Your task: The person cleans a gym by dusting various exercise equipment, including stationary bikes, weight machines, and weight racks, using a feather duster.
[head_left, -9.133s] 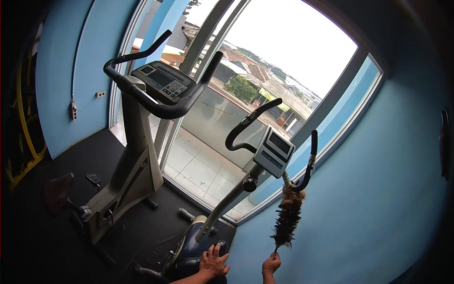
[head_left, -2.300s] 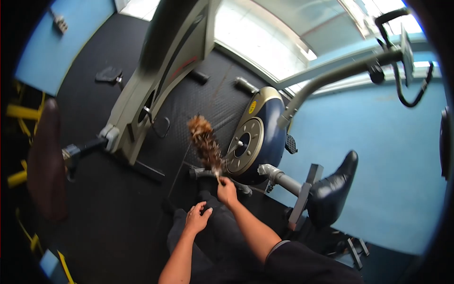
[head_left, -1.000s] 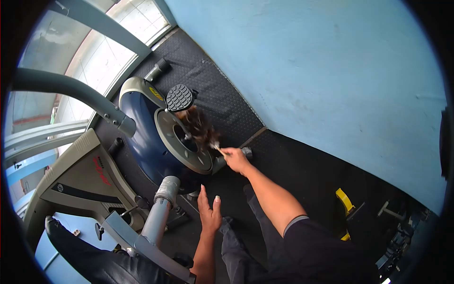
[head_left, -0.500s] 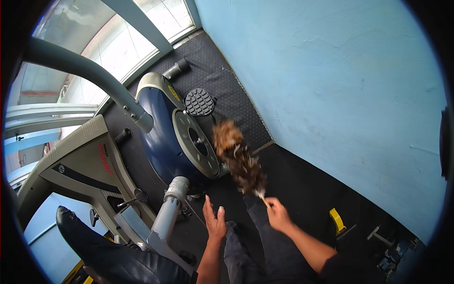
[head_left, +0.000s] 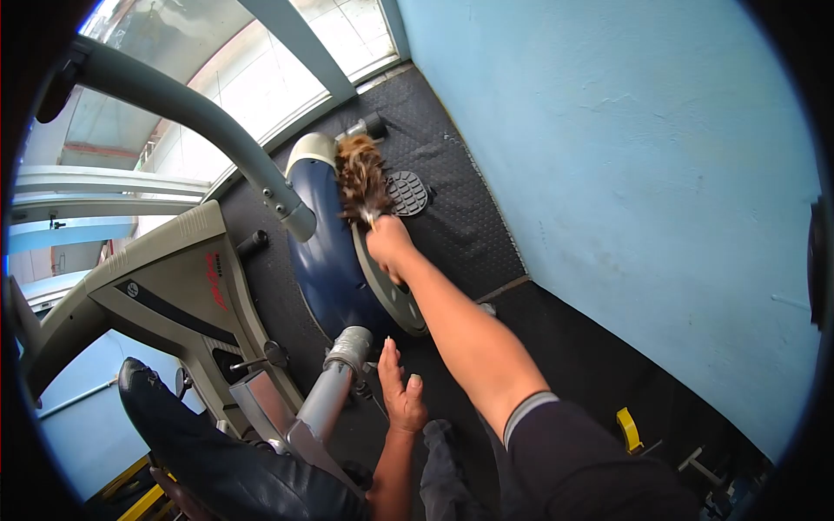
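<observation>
My right hand (head_left: pixel 391 249) is closed round the short handle of a brown feather duster (head_left: pixel 361 174). The duster's feathers lie against the front right side of the blue and beige housing (head_left: pixel 326 234) of an exercise bike, beside its ridged pedal (head_left: pixel 407 193). My right arm stretches forward across the housing's near end. Lower down, my left hand (head_left: pixel 403 395) holds nothing, its fingers extended and the thumb apart. It is just right of the bike's grey seat post (head_left: pixel 334 378). The black seat (head_left: pixel 234 460) is at the lower left.
A curved grey handlebar tube (head_left: pixel 191 113) arches over the upper left. Another beige exercise machine (head_left: pixel 174 269) stands on the left. A light blue wall (head_left: pixel 608 156) bounds the right side, with a yellow part (head_left: pixel 629 430) at its foot. Glazed door frames are behind.
My right hand has moved forward and left, carrying the duster from beside the crank cover to the housing's far side. My left hand stays low, still open; the view has shifted slightly.
</observation>
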### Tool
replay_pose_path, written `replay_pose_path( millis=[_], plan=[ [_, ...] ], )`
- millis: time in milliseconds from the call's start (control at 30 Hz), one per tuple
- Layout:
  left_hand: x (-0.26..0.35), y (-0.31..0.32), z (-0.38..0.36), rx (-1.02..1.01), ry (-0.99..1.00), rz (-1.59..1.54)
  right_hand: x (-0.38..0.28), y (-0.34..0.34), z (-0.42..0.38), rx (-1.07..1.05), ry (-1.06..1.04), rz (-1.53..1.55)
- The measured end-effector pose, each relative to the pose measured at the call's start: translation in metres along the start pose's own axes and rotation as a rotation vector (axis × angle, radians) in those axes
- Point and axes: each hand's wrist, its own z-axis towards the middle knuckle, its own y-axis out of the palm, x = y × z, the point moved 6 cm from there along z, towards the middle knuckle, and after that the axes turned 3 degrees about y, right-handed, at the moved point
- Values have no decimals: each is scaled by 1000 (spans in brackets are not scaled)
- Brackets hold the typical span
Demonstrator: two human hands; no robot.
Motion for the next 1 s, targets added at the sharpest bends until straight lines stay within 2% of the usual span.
replay_pose_path(
  millis=[33,100,167,200,233,300,333,400,433,500,533,567,600,633,700,767,800,833,867,900,933,967,1000],
  plan=[
    [-3,-2,1,8,-3,8,-30,3,2,-11,20,41],
    [-6,-3,6,30,61,96,-59,8,15,-39,11,-106],
    [-8,-5,6,48,33,91,-61,4,46,227,-373,-348],
    [-9,-4,5,27,30,179,-53,5,56,97,-58,-261],
    [-9,-4,3,3,23,267,-64,2,56,132,-19,-257],
    [-13,0,-5,-37,-8,255,-85,3,47,-1,147,-162],
    [-15,3,-10,-69,-11,254,-79,6,64,-4,143,-162],
    [-18,8,-21,-122,-22,255,-90,10,83,143,-201,-459],
    [-19,7,-27,-119,-28,255,-88,12,85,137,-199,-462],
    [-20,10,-44,-191,-63,280,-76,6,82,128,-10,-457],
    [-23,9,-53,-186,-73,281,-68,0,67,192,-114,-304],
    [-26,8,-63,-178,-67,270,-62,-5,47,189,-249,-422],
    [-34,6,-75,-192,-136,258,-39,-12,28,276,-400,-244],
    [-40,5,-85,-199,-201,244,-12,-18,1,302,-439,-114],
    [-39,0,-104,-180,-244,252,42,-34,-70,321,-552,-139],
    [-60,-10,-135,-105,-324,264,109,-53,-148,255,-417,-120],
    [-75,-8,-148,-202,-281,294,127,-62,-195,288,-505,-135],
    [-87,-5,-168,-301,-241,327,158,-77,-234,270,-293,-164],
    [-76,-16,-170,-224,-266,327,174,-86,-274,269,-228,-190],
    [-71,-24,-171,-398,-551,391,193,-96,-307,247,-168,-327],
    [-62,-35,-178,-580,-831,426,228,-107,-328,191,-7,-352],
    [-44,-51,-177,-494,-850,396,261,-119,-344,179,11,-468],
    [-66,-51,-189,-405,-730,368,248,-116,-372,124,120,-605]
  ],
)
